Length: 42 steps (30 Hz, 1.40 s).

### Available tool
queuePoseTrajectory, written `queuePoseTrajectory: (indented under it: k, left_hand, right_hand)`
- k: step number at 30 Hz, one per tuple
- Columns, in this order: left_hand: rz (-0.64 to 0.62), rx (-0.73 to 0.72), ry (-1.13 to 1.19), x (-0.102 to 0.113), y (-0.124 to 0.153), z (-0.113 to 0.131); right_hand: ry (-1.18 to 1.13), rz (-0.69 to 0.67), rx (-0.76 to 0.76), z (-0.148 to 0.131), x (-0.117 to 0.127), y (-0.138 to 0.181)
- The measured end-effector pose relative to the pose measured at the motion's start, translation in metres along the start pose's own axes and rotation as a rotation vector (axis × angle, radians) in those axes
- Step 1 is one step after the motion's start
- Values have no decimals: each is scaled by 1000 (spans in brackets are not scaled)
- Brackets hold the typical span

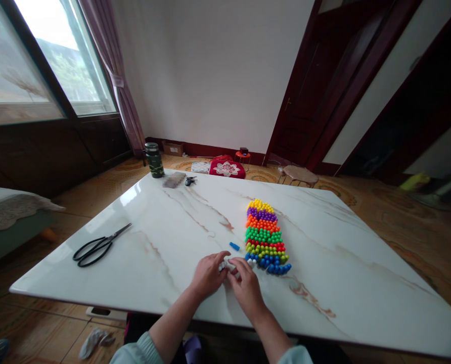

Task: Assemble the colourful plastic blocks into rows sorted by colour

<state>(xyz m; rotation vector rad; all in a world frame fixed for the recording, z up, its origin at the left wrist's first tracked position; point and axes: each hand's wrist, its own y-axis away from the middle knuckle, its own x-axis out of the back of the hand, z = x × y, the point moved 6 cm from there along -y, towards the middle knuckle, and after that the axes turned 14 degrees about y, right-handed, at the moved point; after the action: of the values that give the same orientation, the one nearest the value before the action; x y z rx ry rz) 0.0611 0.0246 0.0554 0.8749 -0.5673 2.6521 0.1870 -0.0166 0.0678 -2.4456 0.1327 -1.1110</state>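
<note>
My left hand (208, 274) and my right hand (246, 287) are close together above the table's near half. Their fingers are closed on small white beads (227, 265) and partly cover them. A few more white beads (252, 263) show just past my right fingers. Beside them lie rows of shiny round beads (264, 235), grouped by colour: yellow, purple, orange, green, red, lime and blue. The nearest blue row (280, 269) juts out to the right. A small blue piece (234, 246) rests apart, just beyond my hands.
Black-handled scissors (100, 246) lie on the left of the white marble-patterned table (165, 283). At its far left corner stand a camouflage flask (154, 161), a blurred flat object (174, 180) and keys (189, 181). A round stool (299, 175) is beyond the far edge.
</note>
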Motion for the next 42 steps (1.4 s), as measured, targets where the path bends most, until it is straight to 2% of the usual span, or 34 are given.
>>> queuePoseTrajectory:
  k: [4, 7, 11, 16, 19, 22, 26, 28, 34, 37, 42]
  left_hand:
    - [-16, 16, 7, -4, 1, -8]
    - [-13, 4, 13, -5, 1, -9]
    - [-9, -16, 15, -4, 1, -6]
    - [-10, -19, 8, -3, 1, -6]
    - [-4, -19, 11, -3, 2, -6]
    - [6, -21, 0, -2, 2, -6]
    - [16, -24, -8, -2, 2, -5]
    - [14, -23, -6, -2, 1, -5]
    - [16, -13, -7, -3, 1, -6]
    - [17, -8, 0, -2, 1, -5]
    - [12, -4, -10, -2, 1, -5]
  right_hand:
    - [-22, 0, 5, -15, -16, -14]
    - [-17, 45, -8, -13, -12, -16]
    - [43, 129, -9, 2, 22, -3]
    - [249, 201, -83, 43, 75, 29]
    - [320, 247, -118, 65, 89, 42]
    - [334, 290, -85, 70, 87, 44]
    - [312, 404, -94, 62, 85, 48]
    - [325, 411, -97, 57, 83, 54]
    - [348, 165, 43, 33, 57, 61]
    - [384, 108, 63, 23, 47, 57]
    - [513, 278, -39, 26, 60, 44]
